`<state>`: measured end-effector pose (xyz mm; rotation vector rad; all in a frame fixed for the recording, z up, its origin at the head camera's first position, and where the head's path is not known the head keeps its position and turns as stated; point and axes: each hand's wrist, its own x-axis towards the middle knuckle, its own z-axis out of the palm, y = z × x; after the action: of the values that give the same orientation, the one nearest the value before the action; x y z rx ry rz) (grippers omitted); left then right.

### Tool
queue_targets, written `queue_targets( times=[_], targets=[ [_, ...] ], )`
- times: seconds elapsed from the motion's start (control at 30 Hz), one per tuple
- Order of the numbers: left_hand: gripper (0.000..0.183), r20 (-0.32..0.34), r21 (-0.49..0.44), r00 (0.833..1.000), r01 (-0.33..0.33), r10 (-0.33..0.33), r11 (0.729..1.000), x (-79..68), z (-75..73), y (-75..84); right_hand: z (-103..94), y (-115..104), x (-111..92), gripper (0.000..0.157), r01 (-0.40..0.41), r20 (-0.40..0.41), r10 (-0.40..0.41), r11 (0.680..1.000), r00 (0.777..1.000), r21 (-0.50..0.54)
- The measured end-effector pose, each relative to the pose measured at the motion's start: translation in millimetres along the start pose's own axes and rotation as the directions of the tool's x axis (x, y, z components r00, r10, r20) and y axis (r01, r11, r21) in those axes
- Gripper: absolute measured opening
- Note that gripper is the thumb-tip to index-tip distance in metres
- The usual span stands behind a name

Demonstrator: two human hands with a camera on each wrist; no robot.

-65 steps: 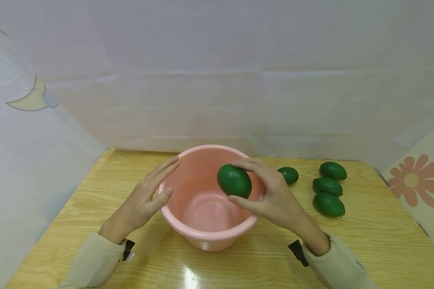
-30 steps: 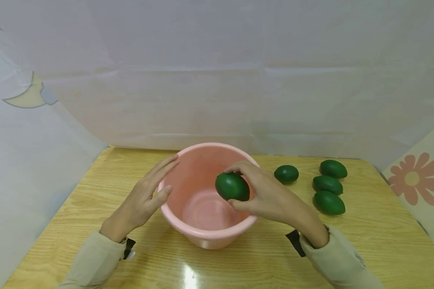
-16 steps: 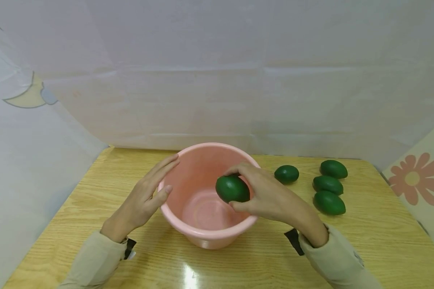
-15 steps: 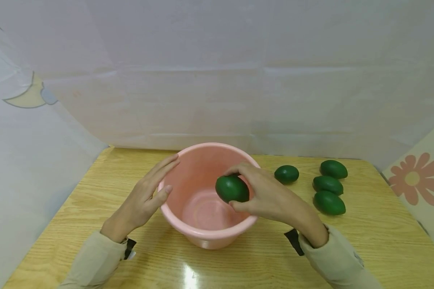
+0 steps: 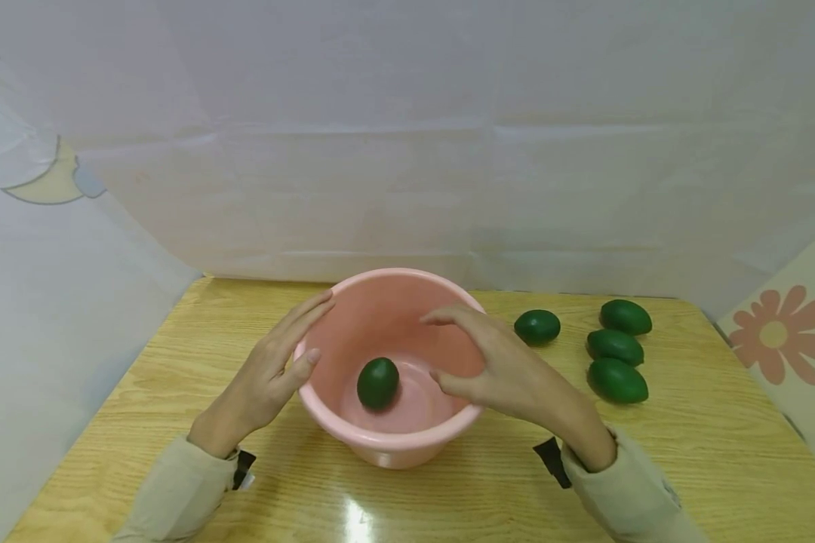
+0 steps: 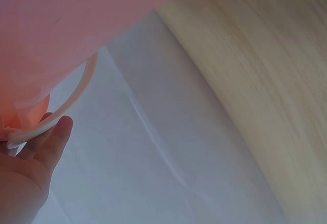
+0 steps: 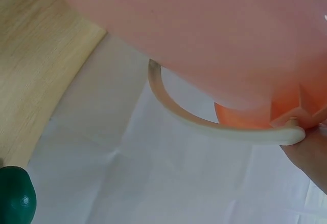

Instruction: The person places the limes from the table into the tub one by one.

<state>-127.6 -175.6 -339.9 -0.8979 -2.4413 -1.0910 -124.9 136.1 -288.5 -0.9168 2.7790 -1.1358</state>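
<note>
A pink plastic bucket [image 5: 397, 440] stands upright on the table. One smooth dark green oval fruit [image 5: 378, 384] lies at its bottom, left of the middle. My left hand [image 5: 263, 377] rests against the left side of the rim, fingers extended and thumb over the edge. Over the right part of the opening is my right hand [image 5: 512, 368], thumb and fingers spread apart with nothing between them. Both wrist views look along the bucket's outer wall, where a pale curved handle [image 7: 219, 128] hangs below the rim.
Several more green fruits lie on the wooden table [image 5: 706, 452] right of the bucket: a single fruit [image 5: 538, 327] nearer to it, and a column with its front fruit [image 5: 616, 380] farther right. A pale cloth wall [image 5: 353, 151] rises behind the table.
The right hand has let go of the green fruit it held inside the bucket's opening, and the fruit now lies at the bottom. The left hand has stayed at the rim.
</note>
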Motion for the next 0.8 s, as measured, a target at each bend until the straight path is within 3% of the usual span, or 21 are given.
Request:
queue_targets(
  times=[0.27,0.53,0.8],
  targets=[
    [0.058,0.001,-0.010,1.000,0.001,-0.001,1.000,-0.1,-0.1,0.6,2.6,5.7,-2.4,0.052,0.102,-0.061,-0.098,0.992,0.993,0.074],
    [0.058,0.007,0.005,1.000,0.000,0.000,1.000,-0.9,-0.2,-0.5,3.5,7.0,-1.5,0.050,0.189,-0.098,-0.183,0.980,0.978,0.056],
    [0.057,-0.002,0.010,1.000,-0.009,0.009,1.000,-0.4,0.1,-0.1,-5.5,8.7,-4.6,0.055,0.189,-0.154,-0.176,0.980,0.972,0.071]
  ],
)
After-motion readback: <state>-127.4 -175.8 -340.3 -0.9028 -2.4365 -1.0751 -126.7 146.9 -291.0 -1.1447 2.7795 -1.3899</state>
